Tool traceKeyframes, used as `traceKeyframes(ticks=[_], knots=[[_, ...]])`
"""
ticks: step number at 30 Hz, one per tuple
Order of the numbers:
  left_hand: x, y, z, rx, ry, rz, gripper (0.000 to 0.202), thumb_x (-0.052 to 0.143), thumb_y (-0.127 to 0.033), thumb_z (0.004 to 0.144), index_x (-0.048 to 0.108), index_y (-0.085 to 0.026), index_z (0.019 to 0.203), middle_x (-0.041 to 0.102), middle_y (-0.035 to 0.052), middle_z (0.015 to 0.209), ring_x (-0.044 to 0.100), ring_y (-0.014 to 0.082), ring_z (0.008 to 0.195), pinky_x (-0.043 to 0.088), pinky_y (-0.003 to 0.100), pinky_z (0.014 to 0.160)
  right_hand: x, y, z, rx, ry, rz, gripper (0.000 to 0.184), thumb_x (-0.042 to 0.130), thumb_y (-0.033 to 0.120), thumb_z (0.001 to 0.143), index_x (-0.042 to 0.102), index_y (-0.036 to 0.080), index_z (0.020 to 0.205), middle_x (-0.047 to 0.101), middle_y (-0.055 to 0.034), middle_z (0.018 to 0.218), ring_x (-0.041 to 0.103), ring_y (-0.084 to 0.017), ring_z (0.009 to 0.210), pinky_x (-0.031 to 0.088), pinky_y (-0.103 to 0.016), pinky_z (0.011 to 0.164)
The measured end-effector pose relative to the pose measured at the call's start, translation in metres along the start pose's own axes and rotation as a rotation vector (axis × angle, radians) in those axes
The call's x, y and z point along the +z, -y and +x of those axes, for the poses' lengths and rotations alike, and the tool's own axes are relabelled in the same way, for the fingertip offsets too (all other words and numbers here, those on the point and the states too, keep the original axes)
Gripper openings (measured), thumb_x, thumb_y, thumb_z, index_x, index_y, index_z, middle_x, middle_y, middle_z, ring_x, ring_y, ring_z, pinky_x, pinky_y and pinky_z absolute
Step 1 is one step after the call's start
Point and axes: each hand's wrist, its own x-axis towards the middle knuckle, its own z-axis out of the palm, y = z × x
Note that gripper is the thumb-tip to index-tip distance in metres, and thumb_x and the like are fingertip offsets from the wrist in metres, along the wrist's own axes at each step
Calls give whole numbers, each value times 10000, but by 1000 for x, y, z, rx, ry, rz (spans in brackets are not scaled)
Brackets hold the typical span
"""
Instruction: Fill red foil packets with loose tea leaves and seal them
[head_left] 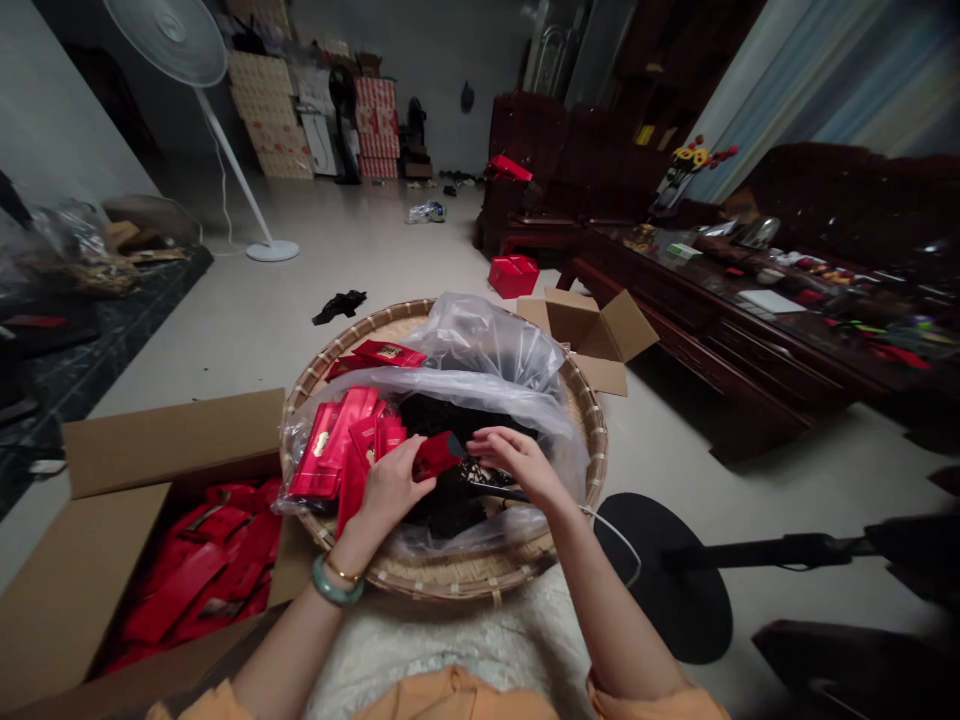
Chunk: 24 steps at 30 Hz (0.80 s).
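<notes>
My left hand (pixel 390 487) is closed on a small red packet (pixel 439 452), holding it over a clear plastic bag (pixel 480 350) of dark loose material (pixel 450 500). My right hand (pixel 517 462) pinches the packet's right edge, fingers curled. Both hands hover above a round woven bamboo tray (pixel 592 420) that rests on my lap. Several red packets (pixel 334 445) lie stacked in the tray just left of my left hand, with more (pixel 386 353) behind them.
An open cardboard box (pixel 112 520) at my left holds several red packets. A smaller empty cardboard box (pixel 592 335) sits beyond the tray. A dark wooden table (pixel 750 330) runs along the right. A standing fan (pixel 225 150) and a black fan base (pixel 667 575) stand on the floor.
</notes>
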Motion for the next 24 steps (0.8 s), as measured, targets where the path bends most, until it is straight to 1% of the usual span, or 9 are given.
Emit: traceKeyframes(ticks=[1, 3, 5, 7, 10, 14, 17, 20, 24], knots=[[-2, 1, 1, -46, -11, -6, 555, 688, -222, 676, 536, -181, 1208, 649, 118, 1166, 641, 283, 1006, 512, 399, 863, 1, -4, -5, 21, -46, -54, 396, 504, 476, 850, 642, 169, 1058, 697, -100, 961, 658, -210, 864, 514, -353, 759], [-6, 1, 2, -114, -40, -15, 542, 689, -263, 678, 544, -195, 1196, 672, 97, 1110, 653, 278, 951, 514, 393, 835, 7, -18, -16, 53, -2, -303, 318, 539, 378, 832, 642, 161, 1041, 693, -113, 929, 666, -233, 802, 520, -364, 701], [-8, -1, 4, -130, -83, -17, 525, 691, -294, 677, 559, -193, 1175, 667, 100, 1095, 635, 286, 970, 493, 410, 862, 18, -35, -26, -19, 116, -625, 316, 616, 251, 772, 642, 166, 1076, 682, -128, 1013, 645, -274, 931, 488, -397, 823], [-8, -3, 4, -123, -131, -9, 512, 695, -319, 675, 576, -177, 1152, 646, 118, 1095, 600, 298, 1010, 472, 427, 888, 27, -47, -31, -35, 129, -832, 399, 612, 187, 768, 603, 163, 1166, 641, -151, 1132, 600, -291, 1052, 446, -406, 911], [-8, -4, 3, -130, -162, -8, 504, 697, -359, 677, 600, -156, 1127, 628, 125, 1018, 575, 292, 985, 480, 417, 865, 30, -53, -30, -20, 79, -1030, 560, 627, 134, 747, 504, 147, 1293, 549, -183, 1270, 530, -301, 1155, 424, -408, 956], [-7, -4, 1, -157, -138, -31, 509, 703, -373, 680, 600, -162, 1132, 620, 100, 947, 574, 265, 938, 495, 382, 825, 30, -48, -22, -39, 56, -1204, 829, 762, 203, 646, 385, 156, 1383, 429, -195, 1386, 414, -331, 1250, 405, -450, 984], [-5, -4, 1, -172, -140, -28, 499, 702, -366, 682, 603, -152, 1121, 633, 103, 952, 575, 267, 938, 490, 382, 821, 46, -47, -19, 11, 77, -1299, 980, 827, 332, 576, 332, 196, 1411, 364, -213, 1427, 428, -368, 1207, 447, -501, 900], [-4, -6, 2, -163, -138, -4, 478, 700, -358, 682, 612, -153, 1105, 655, 103, 958, 579, 275, 943, 475, 398, 837, 69, -50, -19, 37, 66, -1351, 989, 838, 375, 557, 340, 220, 1397, 321, -235, 1440, 419, -384, 1199, 440, -533, 873], [-6, -7, 3, -163, -132, -5, 483, 693, -351, 685, 611, -154, 1119, 671, 97, 949, 591, 277, 932, 479, 390, 817, 88, -55, -21, -40, 111, -1343, 896, 828, 289, 575, 396, 183, 1353, 437, -225, 1325, 424, -364, 1193, 391, -492, 949]])
